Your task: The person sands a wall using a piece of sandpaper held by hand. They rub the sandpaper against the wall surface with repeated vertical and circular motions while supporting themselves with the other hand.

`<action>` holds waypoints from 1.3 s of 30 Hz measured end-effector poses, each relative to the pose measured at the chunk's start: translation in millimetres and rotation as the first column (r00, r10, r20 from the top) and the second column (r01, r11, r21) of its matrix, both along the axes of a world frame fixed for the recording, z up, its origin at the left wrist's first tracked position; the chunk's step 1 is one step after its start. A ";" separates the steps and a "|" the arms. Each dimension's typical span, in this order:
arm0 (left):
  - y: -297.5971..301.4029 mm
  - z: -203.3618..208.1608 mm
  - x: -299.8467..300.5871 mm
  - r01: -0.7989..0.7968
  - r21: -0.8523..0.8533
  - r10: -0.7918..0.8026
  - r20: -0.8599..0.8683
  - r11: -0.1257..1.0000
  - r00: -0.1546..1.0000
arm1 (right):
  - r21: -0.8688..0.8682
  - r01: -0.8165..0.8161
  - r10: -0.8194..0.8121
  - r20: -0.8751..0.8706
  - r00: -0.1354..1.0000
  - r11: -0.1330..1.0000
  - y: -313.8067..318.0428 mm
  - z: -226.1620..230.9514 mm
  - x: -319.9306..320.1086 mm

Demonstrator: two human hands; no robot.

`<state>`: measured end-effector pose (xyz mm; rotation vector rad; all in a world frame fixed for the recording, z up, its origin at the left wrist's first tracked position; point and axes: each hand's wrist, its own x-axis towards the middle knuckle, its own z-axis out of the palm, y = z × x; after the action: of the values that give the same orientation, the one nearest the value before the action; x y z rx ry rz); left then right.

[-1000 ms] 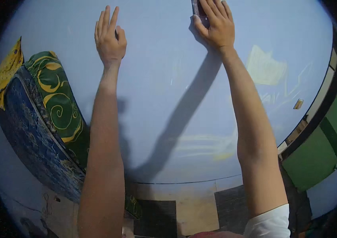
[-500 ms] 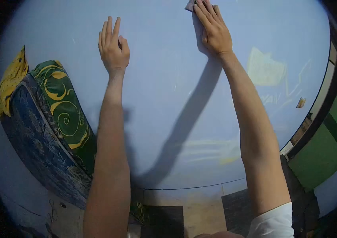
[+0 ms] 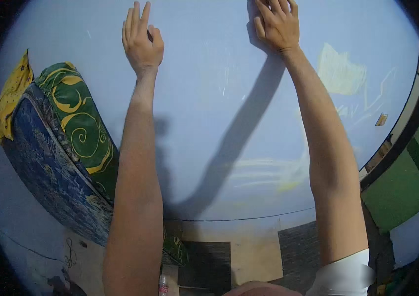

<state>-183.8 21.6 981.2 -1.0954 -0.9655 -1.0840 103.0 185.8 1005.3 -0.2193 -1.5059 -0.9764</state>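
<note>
My left hand (image 3: 143, 47) is raised before the pale blue wall (image 3: 199, 98), fingers stretched upward and thumb bent inward. Nothing shows in it. Farther right, my right hand (image 3: 279, 30) presses against the wall at the top edge of the view, its fingers bent and apart. The fingertips are partly cut off. The small greyish cloth seen under them half a second ago is now beyond the edge or hidden. Shadows of both arms fall on the wall.
A dark blue mattress (image 3: 56, 153), a green cushion with yellow swirls (image 3: 83, 128) and a yellow cloth (image 3: 9, 106) lean at the left. Pale patches (image 3: 340, 69) and a switch (image 3: 381, 119) mark the wall. A green door (image 3: 397, 187) stands right; a bottle (image 3: 163, 285) is below.
Both hands sit higher in the view, the right one also farther right. Its fingers have gone from nearly straight to bent, and the cloth has left the view.
</note>
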 end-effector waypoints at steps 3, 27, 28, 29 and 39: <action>-6.0 -2.0 -5.0 -0.032 0.007 0.032 -0.015 0.999 0.999 | -0.028 -0.040 0.042 0.092 0.995 0.999 -7.5 -0.4 -1.8; -0.9 -0.2 -7.5 -0.004 0.021 0.004 0.024 1.000 1.000 | -0.138 -0.214 0.229 0.103 0.968 0.967 -20.4 9.7 4.7; -1.8 -0.3 -7.3 -0.002 0.023 0.002 0.016 1.000 1.000 | -0.133 -0.217 0.231 0.103 0.967 0.967 -19.0 9.0 4.2; -2.8 -0.7 -6.7 0.000 0.025 0.000 0.008 1.000 1.000 | -0.128 -0.220 0.234 0.103 0.967 0.967 -17.6 8.8 3.5; -3.1 -1.1 -1.1 0.012 0.040 -0.011 -0.018 0.999 1.000 | -0.098 -0.241 0.250 0.095 0.964 0.966 -12.8 8.7 3.0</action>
<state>-184.9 18.5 980.1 -1.0779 -0.9207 -1.0969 106.0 173.0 1014.0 -0.0394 -1.6307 -0.7349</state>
